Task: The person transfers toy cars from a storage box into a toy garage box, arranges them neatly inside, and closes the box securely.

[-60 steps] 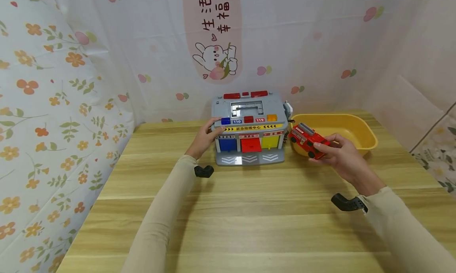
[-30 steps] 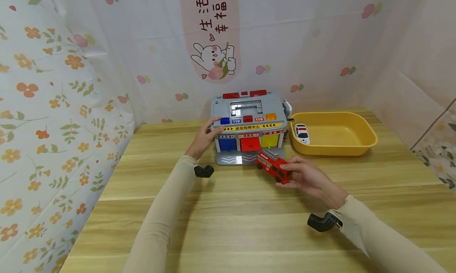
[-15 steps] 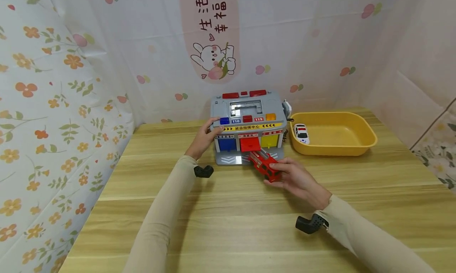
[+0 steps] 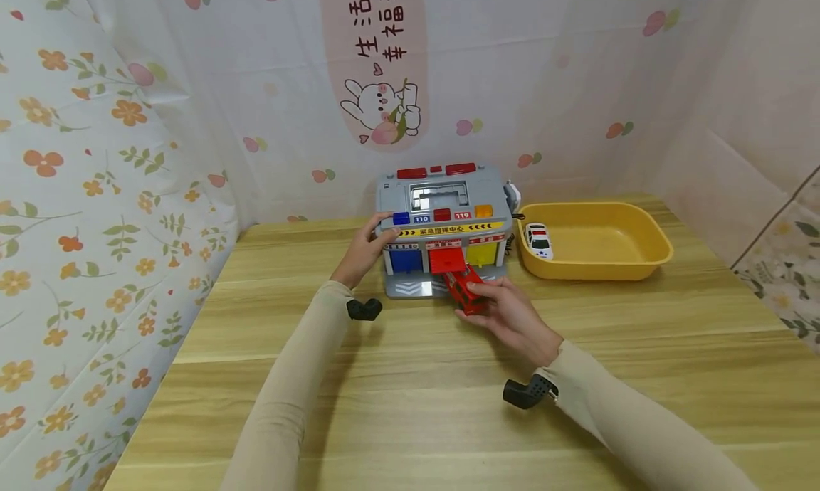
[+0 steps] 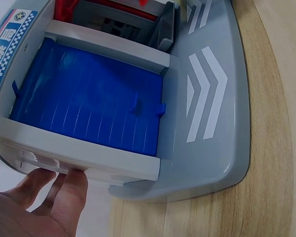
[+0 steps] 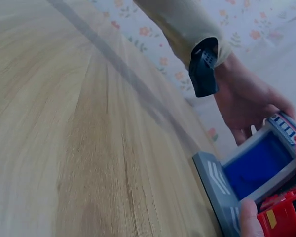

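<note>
A grey toy emergency garage (image 4: pixel 442 199) stands at the back of the table, with blue, red and yellow doors. The red door (image 4: pixel 446 260) is raised, while the blue door (image 5: pixel 89 98) hangs down in the left wrist view. My left hand (image 4: pixel 360 252) holds the garage's left front corner, its fingers against the side wall. In my right hand (image 4: pixel 509 319) is a red toy fire truck (image 4: pixel 466 292), pinched at its rear. The truck's front is at the middle doorway, partly hidden beneath the raised door. The right wrist view catches only part of the truck (image 6: pixel 281 219).
To the right of the garage is a yellow plastic basin (image 4: pixel 596 270) holding a white toy police car (image 4: pixel 538 240). A white toy part with a dark cord (image 4: pixel 513 196) hangs on the garage's right side. Floral cloth (image 4: pixel 269 121) borders the wooden table (image 4: pixel 410 405).
My right hand has carried the fire truck left from over the basin to the middle doorway and turned its front toward the garage. My left hand stays on the garage.
</note>
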Demonstrator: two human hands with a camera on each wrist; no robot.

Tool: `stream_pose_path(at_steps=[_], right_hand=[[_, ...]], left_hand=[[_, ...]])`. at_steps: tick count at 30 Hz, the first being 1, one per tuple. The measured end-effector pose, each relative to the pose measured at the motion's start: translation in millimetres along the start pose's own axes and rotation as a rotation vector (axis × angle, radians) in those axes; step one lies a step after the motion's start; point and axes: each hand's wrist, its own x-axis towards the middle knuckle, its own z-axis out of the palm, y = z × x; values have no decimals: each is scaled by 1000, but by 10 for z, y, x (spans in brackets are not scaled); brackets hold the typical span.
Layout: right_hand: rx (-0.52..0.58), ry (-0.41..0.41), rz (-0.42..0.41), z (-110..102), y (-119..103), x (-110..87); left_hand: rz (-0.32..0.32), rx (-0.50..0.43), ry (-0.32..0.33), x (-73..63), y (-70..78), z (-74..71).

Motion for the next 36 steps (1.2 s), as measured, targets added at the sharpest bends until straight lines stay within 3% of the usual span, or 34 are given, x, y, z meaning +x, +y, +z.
stream_pose_path(at_steps=[6, 11, 23, 28, 32, 36], right_hand=[[9, 73, -42, 98, 56, 92], [-45, 70, -79, 119, 106, 133], [-69, 86, -31, 199, 151, 185], [-17, 67, 8, 207, 161, 165], [16, 73, 3, 203, 165, 163], [-18, 80, -26, 209, 168, 191]], left_hand=[[3, 10, 8, 1, 0, -3], [5, 8, 5, -11, 4, -5], [-1, 5, 7, -3, 6, -5], [3, 4, 11, 5, 2, -9], [3, 8, 12, 6, 7, -6], [1, 0, 8, 14, 1, -8]])
